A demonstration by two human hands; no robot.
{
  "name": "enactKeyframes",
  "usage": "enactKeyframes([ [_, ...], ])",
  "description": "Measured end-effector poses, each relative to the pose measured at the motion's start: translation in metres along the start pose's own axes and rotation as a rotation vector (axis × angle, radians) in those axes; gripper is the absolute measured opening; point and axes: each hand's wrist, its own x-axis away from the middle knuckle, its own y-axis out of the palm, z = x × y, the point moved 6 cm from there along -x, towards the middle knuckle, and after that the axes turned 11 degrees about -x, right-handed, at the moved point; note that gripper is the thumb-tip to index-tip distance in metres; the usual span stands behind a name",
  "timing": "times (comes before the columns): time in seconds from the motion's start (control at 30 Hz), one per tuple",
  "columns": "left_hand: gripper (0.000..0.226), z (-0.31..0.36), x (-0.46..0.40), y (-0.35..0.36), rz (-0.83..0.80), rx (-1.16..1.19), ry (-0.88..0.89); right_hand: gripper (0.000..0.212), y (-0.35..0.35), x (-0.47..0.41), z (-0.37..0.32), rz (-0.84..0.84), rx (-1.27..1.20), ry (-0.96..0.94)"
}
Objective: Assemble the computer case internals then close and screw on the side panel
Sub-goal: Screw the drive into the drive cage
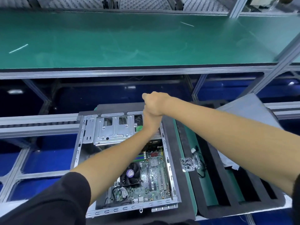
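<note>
Both hands meet over the far right corner of the open case [125,161]: the right hand [155,103] clasps the left hand [150,121], whose fingers are hidden, likely stretching, not working. Screws [189,164] wait nearby.

screw bag [190,163] right of case [123,159], maybe touching cable [200,169]

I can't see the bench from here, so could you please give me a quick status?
Left hand and right hand clasped together above the far end of the computer case. Case open, motherboard exposed. Screw bag untouched alongside.
</note>
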Motion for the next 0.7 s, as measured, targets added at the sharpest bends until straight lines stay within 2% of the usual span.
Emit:
enactKeyframes([
  [0.07,0.022,0.007,-0.013,0.002,-0.206,-0.021,-0.01,0.016,-0.011,-0.001,0.003,-0.037,0.026,-0.041],
  [0.13,0.017,-0.002,-0.02,0.008,-0.468,-0.116,-0.111,0.017,-0.023,0.001,0.006,-0.087,0.073,-0.142],
  [0.2,0.024,-0.011,-0.023,0.007,-0.579,-0.168,-0.14,0.012,-0.027,0.006,0.01,-0.132,0.096,-0.205],
  [0.23,0.022,-0.014,-0.024,0.006,-0.577,-0.181,-0.124,0.01,-0.027,0.007,0.013,-0.13,0.06,-0.215],
  [0.3,0.009,-0.018,-0.021,0.004,-0.471,-0.188,-0.097,0.009,-0.023,0.009,0.016,-0.106,-0.066,-0.196],
  [0.4,0.01,-0.025,-0.004,0.008,-0.219,-0.075,-0.118,0.01,-0.017,0.009,0.017,-0.045,-0.104,-0.106],
  [0.47,0.01,-0.024,-0.003,0.01,-0.157,-0.056,-0.138,0.012,-0.014,0.007,0.014,-0.009,-0.091,-0.044],
  [0.5,0.009,-0.023,-0.009,0.011,-0.19,-0.07,-0.133,0.012,-0.013,0.006,0.014,0.008,-0.084,-0.01],
  [0.63,0.006,-0.011,-0.024,0.011,-0.506,-0.12,-0.067,0.015,-0.02,0.009,0.022,0.023,-0.084,0.128],
  [0.7,0.007,-0.009,-0.023,0.013,-0.579,-0.167,-0.045,0.018,-0.023,0.015,0.027,-0.016,-0.069,0.15],
])
